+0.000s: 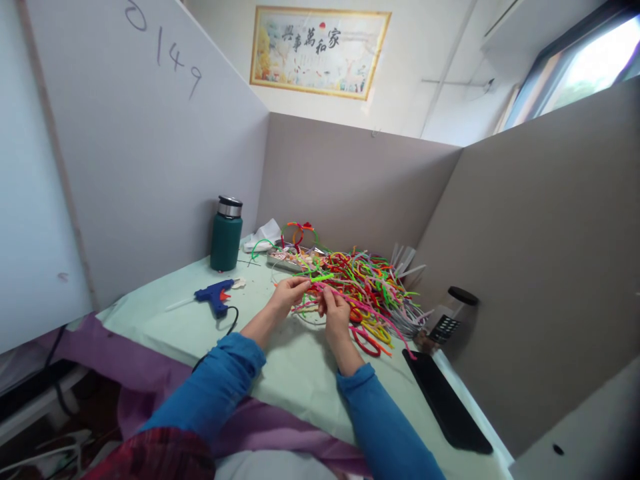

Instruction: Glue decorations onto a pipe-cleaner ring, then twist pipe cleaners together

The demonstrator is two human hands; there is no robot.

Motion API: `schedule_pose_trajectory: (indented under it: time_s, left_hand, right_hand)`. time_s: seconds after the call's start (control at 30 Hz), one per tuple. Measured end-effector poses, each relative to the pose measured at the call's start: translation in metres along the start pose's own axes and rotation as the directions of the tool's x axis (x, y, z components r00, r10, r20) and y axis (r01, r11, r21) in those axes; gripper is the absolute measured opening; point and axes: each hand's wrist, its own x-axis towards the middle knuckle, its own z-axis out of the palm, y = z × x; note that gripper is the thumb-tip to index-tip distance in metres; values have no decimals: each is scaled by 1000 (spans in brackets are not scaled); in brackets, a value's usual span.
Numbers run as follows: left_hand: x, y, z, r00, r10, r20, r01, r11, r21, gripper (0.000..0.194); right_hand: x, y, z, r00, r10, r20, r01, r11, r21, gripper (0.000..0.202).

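Observation:
My left hand (pixel 291 293) is closed in a pinch at the near edge of a heap of coloured pipe cleaners (pixel 370 277). Beside it, my right hand (pixel 335 310) also has its fingers pinched together. A long pink pipe cleaner (pixel 387 320) runs between the fingertips of both hands and trails off to the right, its far end close to a black flat object. Just above the left fingertips shows a bright green piece (pixel 323 277); whether it is held or only lies behind is hard to tell.
A blue glue gun (pixel 215 295) with a cord lies on the left, with a green bottle (pixel 227 233) behind it. A metal tray (pixel 285 261) stands at the back. On the right are a clear container with a black lid (pixel 463 295) and the black flat object (pixel 445 400). Grey partitions (pixel 350 180) surround the table.

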Motion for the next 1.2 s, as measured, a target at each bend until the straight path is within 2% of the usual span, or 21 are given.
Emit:
schedule_pose_trajectory:
  time_s: [0.2, 0.43, 0.77, 0.9, 1.0, 1.13, 1.2]
  left_hand:
    - [-1, 2, 1, 1000, -5, -31, 6, 999, 36, 44]
    - [-2, 5, 0, 1000, -21, 5, 21, 1000, -20, 38]
    - [0, 1, 1, 999, 45, 1, -45, 996, 80, 40]
    - [3, -4, 1, 997, 65, -34, -60, 991, 122, 40]
    - [6, -7, -1, 989, 133, -63, -118, 973, 200, 37]
    - [9, -12, -3, 946, 318, -68, -267, 880, 394, 28]
    - [10, -13, -3, 933, 351, -72, -288, 855, 432, 26]
  right_hand:
    - [0, -3, 0, 998, -69, 5, 69, 997, -23, 34]
    - [-1, -4, -2, 995, -95, 17, 96, 993, -67, 33]
    - [0, -1, -4, 989, -142, 34, 145, 981, -127, 33]
    - [-1, 0, -4, 973, -223, 54, 229, 947, -224, 29]
    - [-3, -2, -3, 948, -300, 104, 317, 904, -287, 25]
    - [-5, -7, -1, 929, -349, 122, 370, 873, -318, 23]
    - [-4, -8, -2, 920, -371, 125, 391, 863, -321, 22]
